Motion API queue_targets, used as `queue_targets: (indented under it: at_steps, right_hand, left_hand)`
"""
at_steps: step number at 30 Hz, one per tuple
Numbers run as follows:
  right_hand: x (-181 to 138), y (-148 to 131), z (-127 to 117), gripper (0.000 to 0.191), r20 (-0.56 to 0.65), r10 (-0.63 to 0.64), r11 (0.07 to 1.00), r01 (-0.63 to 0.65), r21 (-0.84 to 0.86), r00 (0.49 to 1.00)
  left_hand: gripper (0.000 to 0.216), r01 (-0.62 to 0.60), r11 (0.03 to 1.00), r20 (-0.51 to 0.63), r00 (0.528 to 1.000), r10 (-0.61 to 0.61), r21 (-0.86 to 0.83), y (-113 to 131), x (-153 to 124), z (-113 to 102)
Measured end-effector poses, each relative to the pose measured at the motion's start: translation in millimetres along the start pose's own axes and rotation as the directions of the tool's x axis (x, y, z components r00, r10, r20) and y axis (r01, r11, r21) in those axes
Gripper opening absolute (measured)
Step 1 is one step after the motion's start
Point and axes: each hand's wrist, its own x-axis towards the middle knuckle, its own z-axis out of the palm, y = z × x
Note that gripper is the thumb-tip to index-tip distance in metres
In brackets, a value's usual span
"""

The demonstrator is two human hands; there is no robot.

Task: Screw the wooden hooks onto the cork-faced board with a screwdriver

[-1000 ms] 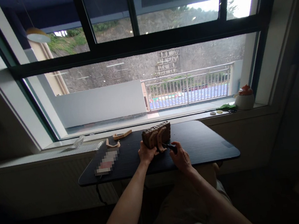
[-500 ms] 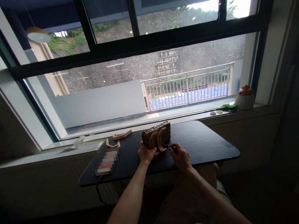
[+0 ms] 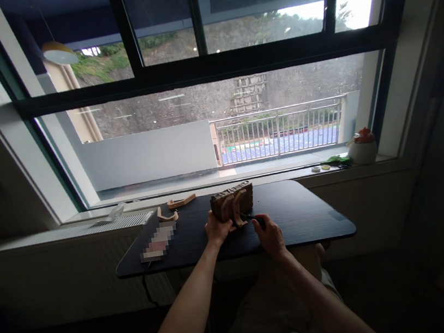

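Note:
A brown, box-shaped piece (image 3: 246, 200) with a crinkled pale top stands tilted on the dark table. Curved wooden brackets (image 3: 238, 208) are at its near face. My left hand (image 3: 216, 228) is closed around the lower left of this piece, its thumb towards the brackets. My right hand (image 3: 270, 233) is wrapped around the dark handle of a screwdriver (image 3: 259, 219). Its thin shaft points left to the right-hand bracket; whether the tip touches is too small to tell.
Two loose wooden brackets, one angled (image 3: 181, 201) and one curved (image 3: 167, 215), lie at the table's (image 3: 303, 215) back left. A blurred-out flat item (image 3: 159, 242) with a cord is in front of them. A white pot (image 3: 362, 151) and tape rolls (image 3: 315, 169) stand on the sill.
My right hand and the screwdriver have shifted very slightly to the right. My left hand and the brown piece stay in place.

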Motion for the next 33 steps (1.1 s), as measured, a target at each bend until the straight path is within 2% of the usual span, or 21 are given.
queue_targets:
  at_steps: [13, 22, 33]
  right_hand:
    - [-1.1, -2.3, -0.3, 0.028, -0.034, 0.003, 0.998, -0.001, 0.058, 0.999]
    - [1.1, 0.0, -1.0, 0.034, -0.024, 0.033, 0.997, -0.031, 0.067, 0.999]
    - [-0.2, -0.9, -1.3, 0.03, -0.044, 0.026, 0.995, -0.022, 0.096, 0.999]
  left_hand:
    - [0.051, -0.005, 1.0, -0.007, 1.0, 0.005, -0.002, -2.7, 1.7, 2.7]
    - [0.05, -0.009, 1.0, -0.012, 1.0, 0.009, -0.005, -2.3, 1.3, 1.9]
    - [0.051, -0.005, 1.0, -0.01, 1.0, 0.005, -0.017, -1.8, 0.6, 1.2]
